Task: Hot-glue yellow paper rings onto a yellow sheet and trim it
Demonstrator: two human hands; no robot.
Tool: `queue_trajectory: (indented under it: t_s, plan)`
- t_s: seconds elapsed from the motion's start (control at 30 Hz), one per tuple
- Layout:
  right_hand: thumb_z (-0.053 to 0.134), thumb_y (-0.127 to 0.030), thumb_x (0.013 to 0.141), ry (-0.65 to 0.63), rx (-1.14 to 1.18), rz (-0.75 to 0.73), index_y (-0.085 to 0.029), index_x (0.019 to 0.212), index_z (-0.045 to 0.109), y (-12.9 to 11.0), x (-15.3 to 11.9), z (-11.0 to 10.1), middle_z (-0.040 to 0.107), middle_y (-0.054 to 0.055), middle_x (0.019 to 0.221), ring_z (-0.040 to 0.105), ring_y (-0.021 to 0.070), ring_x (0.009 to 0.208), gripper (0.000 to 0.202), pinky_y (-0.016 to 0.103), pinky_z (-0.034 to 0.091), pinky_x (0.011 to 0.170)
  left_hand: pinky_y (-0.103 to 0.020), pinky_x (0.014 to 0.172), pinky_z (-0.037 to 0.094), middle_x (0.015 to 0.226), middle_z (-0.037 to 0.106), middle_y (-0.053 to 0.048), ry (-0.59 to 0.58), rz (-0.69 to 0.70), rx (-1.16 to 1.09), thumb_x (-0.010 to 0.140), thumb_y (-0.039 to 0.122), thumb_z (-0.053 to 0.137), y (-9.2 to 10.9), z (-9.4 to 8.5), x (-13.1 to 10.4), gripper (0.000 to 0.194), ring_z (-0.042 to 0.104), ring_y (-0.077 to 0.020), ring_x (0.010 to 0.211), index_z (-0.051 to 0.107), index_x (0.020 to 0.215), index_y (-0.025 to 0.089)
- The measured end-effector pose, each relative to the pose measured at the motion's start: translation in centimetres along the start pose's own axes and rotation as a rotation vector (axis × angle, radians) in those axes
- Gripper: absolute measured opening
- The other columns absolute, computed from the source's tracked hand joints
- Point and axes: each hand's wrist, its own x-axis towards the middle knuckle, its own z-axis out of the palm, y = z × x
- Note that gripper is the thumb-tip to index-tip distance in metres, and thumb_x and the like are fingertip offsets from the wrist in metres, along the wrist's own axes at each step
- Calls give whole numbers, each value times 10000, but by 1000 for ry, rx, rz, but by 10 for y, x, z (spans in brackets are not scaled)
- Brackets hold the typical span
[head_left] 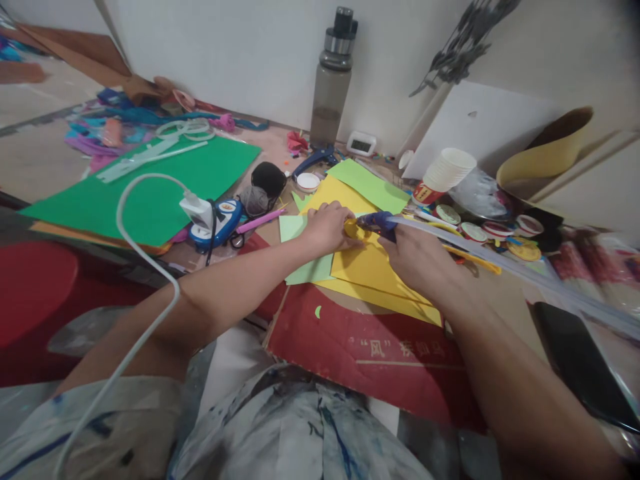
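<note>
My left hand (327,225) presses down on a small yellow paper piece (353,231) lying on a stack of yellow sheets (370,267). My right hand (415,253) grips a blue glue gun (376,222), whose nozzle touches that yellow piece right beside my left fingers. A long clear glue stick (500,261) trails from the gun toward the right. A white cable (145,267) crosses over my left forearm. Light green paper (305,267) lies under the yellow sheets.
A red cardboard piece (370,353) lies near me. A large green sheet (150,193) is at the left, a grey bottle (333,80) by the wall, stacked paper cups (447,170) and small lids at the right, and a black phone (580,363) at the right edge.
</note>
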Motion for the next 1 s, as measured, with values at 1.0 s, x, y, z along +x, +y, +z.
queue_trajectory:
  t_s: [1.0]
  plan:
    - [512, -356, 931, 216, 219, 189, -131, 1183, 632, 28, -8, -32, 720, 178, 1055, 660, 321, 977, 359, 369, 461, 779, -440, 1001, 380, 1273, 650, -106, -47, 112, 79, 669, 602, 811, 0, -20, -5, 848, 511, -336, 1222, 536, 1370, 214]
